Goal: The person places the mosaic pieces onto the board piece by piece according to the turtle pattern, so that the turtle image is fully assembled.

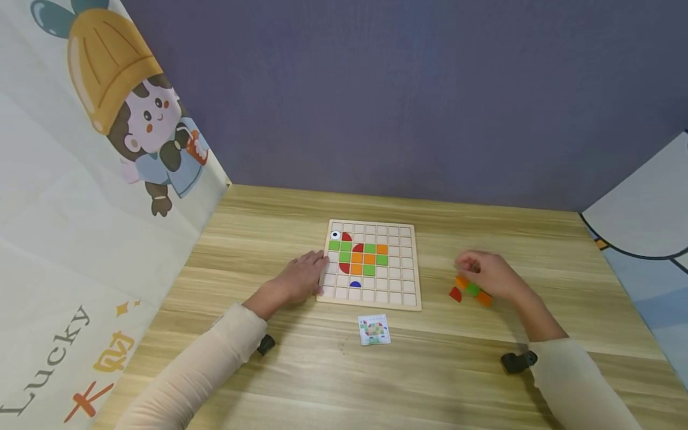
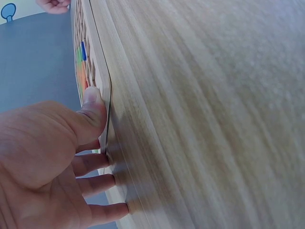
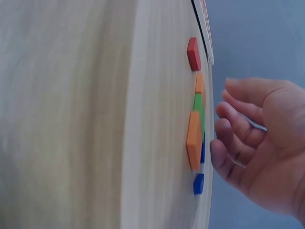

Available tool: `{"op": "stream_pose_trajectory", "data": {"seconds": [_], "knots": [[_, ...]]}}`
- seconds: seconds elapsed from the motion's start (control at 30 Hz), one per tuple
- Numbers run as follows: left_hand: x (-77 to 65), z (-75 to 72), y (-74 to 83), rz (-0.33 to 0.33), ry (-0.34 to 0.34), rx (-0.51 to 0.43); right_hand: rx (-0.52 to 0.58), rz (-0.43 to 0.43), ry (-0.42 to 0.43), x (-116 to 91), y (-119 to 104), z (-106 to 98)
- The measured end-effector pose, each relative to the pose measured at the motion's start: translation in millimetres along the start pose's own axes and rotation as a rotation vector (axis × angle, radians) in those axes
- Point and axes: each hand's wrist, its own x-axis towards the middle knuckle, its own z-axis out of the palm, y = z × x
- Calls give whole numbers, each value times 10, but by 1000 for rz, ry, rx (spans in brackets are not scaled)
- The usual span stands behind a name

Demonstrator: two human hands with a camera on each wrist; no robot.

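Note:
A wooden grid board lies on the table, with green, orange and red pieces set in its cells, plus an eye piece and a blue half-round piece. My left hand rests at the board's left edge; in the left wrist view its thumb touches the rim and its other fingers reach down to the table. Off to the right, my right hand hovers over loose pieces, fingers loosely bent with nothing between them. Below it lie orange pieces, a green piece, a red piece and blue pieces.
A small printed card with a coloured figure lies just in front of the board. The wooden table meets a dark blue-grey panel at the back. A wall with a cartoon figure stands on the left.

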Motion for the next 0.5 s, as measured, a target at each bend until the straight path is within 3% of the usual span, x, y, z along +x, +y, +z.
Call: {"op": "stream_pose_trajectory", "data": {"seconds": [0.27,0.5], "knots": [[5,3,-8,6,-5,-3,51,36,-86,-38,42,10],[4,2,-5,1,-13,-3,18,35,-103,-34,56,37]]}}
